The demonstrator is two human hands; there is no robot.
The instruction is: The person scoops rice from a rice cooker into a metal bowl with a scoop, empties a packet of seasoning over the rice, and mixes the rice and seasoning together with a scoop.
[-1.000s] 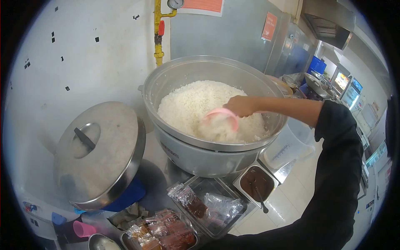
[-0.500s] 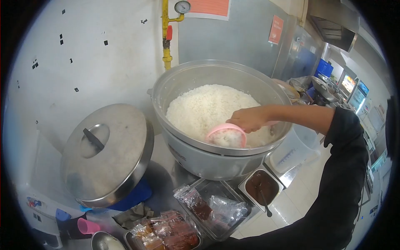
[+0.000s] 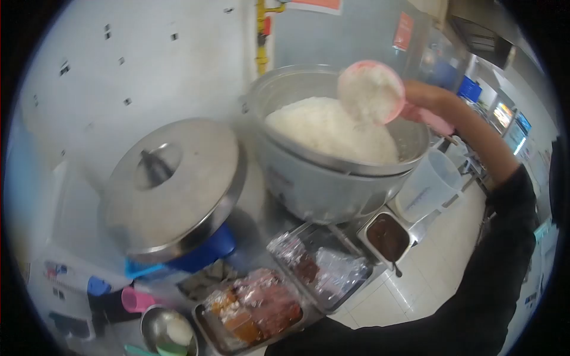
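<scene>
My right hand (image 3: 420, 97) is closed around the pink scoop (image 3: 438, 121), and the scoop is heaped with white rice (image 3: 369, 94). It is held up over the right side of the large grey rice cooker (image 3: 338, 191), clear of the rice below. A big mound of cooked rice (image 3: 323, 126) lies in the pot. My left hand is out of view. Motion blurs the scoop and my fingers somewhat.
Left of the cooker, a large metal lid (image 3: 184, 199) rests on a blue container (image 3: 205, 249). In front are trays of bagged food (image 3: 261, 299) and plastic bags (image 3: 338, 270), a pan of brown sauce (image 3: 386, 234), a clear jug (image 3: 430, 184) and a metal bowl (image 3: 151, 323).
My right hand has lifted the rice-filled scoop up and to the right, out of the pot. The whole view has shifted, so the cooker and lid appear higher and further right.
</scene>
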